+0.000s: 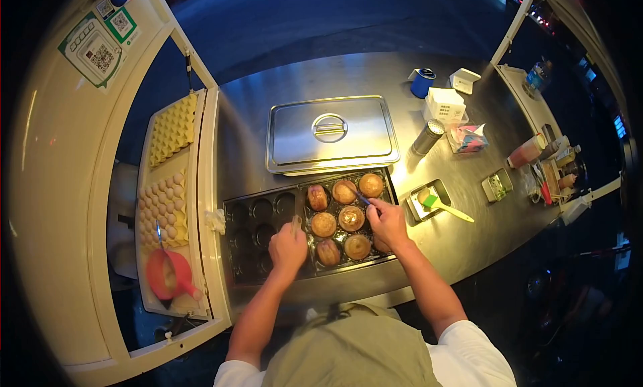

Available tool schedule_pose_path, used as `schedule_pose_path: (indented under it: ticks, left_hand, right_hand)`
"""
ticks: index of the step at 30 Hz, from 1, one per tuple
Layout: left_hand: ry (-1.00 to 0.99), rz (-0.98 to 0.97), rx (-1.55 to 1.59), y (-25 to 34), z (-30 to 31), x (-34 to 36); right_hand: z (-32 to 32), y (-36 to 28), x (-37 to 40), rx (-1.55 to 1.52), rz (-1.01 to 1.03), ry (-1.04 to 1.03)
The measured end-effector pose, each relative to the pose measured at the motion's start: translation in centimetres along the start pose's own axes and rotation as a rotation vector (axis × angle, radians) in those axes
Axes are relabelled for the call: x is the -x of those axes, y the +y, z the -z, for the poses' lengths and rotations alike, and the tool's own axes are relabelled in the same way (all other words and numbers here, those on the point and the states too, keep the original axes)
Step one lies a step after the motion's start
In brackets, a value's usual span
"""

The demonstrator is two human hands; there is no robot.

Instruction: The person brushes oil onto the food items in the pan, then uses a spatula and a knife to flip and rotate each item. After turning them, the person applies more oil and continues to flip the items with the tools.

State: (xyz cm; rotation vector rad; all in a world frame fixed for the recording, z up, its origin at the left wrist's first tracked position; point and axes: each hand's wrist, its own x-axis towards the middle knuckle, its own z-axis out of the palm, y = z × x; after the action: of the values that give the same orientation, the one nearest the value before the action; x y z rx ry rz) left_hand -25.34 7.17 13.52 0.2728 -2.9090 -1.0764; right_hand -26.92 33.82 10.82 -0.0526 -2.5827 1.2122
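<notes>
My right hand [388,221] is closed around a thin tool with a dark blue shaft [362,199]; its tip reaches a round browned cake [344,191] in the back row of the pan. Fingers wrapped, my left hand [288,248] grips a slim pale tool [296,224] pointing away from me, over the middle of the black mould pan [310,270]. Several golden cakes sit in the right half's round wells, among them a glossy one [351,218]. Two, including the one at back left [317,197], look tilted or turned on their sides. My right hand partly hides another cake.
Behind the pan lies a lidded steel tray [295,136]. To the right are a small steel container [416,211] with a green brush [447,207], a shaker [427,138] and a tissue pack [469,139]. Egg trays [161,196] and a red pot [159,276] stand at left.
</notes>
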Motion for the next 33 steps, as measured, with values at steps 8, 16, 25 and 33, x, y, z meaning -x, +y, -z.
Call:
schedule_pose_path:
  ticks: [8, 16, 25, 33]
  left_hand:
    - [-0.268, 0.226, 0.556, 1.7, -3.9, -0.7]
    - [-0.472, 0.391, 0.692, 2.2, -5.5, -2.5]
    - [-0.482, 0.302, 0.405, 2.3, -5.0, -4.5]
    - [-0.26, -0.053, -0.121, 6.4, -6.9, -3.3]
  right_hand:
    - [2.4, -1.4, -5.4, 0.383, 0.052, -0.163]
    - [1.3, 1.5, -8.2, 0.262, -0.026, -0.242]
    - [5.3, 7.0, -6.1, -0.571, -0.615, -0.177]
    - [1.1, 5.8, -1.0, 0.083, -0.208, -0.141]
